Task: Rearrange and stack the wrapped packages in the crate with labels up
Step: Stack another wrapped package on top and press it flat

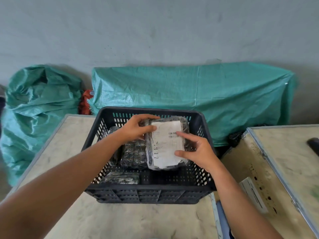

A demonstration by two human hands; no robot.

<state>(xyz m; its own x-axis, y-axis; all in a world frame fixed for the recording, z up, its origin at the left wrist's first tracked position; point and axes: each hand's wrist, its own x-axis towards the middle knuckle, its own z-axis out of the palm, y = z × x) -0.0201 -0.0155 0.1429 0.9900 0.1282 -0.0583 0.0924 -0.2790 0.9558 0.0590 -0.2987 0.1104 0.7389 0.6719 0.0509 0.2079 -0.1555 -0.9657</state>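
Observation:
A black slotted crate (203, 125) stands on a pale table. Both hands hold one dark, plastic-wrapped package (165, 144) over the crate's right half, its white label facing up. My left hand (138, 128) grips the package's far left edge. My right hand (198, 152) grips its near right edge, thumb and forefinger on the label. Other dark wrapped packages lie in the crate with no label showing: one in the middle (133, 156), one at the near left (120, 178), and one at the far left (113, 131), partly behind my left wrist.
The table (138, 221) carries the crate. A second board-topped table (284, 161) stands to the right, with a dark object (314, 144) at its far edge. Green woven sacks (189, 87) and a green bag (39, 100) sit behind, against the wall.

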